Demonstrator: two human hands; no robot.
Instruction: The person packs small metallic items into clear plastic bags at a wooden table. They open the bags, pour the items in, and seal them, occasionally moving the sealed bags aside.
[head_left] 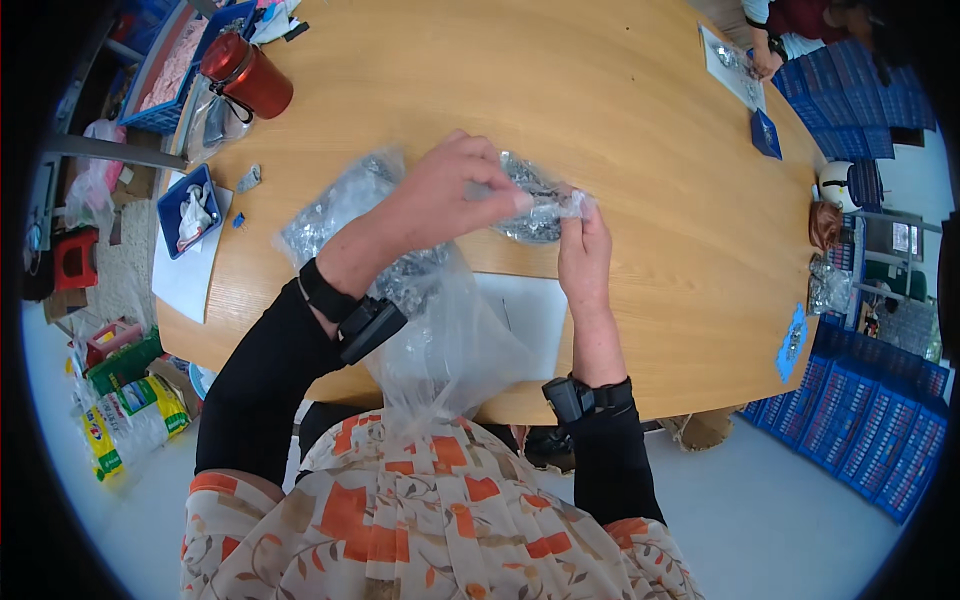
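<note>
Over the near table edge (640, 395), our left hand (445, 195) and right hand (585, 245) pinched a small clear bag (548, 208) between fingertips.

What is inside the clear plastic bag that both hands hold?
The clear plastic bag held by left hand and right hand contains small silvery metal parts; their exact kind cannot be told.

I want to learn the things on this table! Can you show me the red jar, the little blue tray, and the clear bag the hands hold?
red jar (252, 78), head view, on its red body.
blue tray (172, 206), head view, on its left rim.
clear plastic bag (455, 345), head view, on its hanging lower part.
</note>
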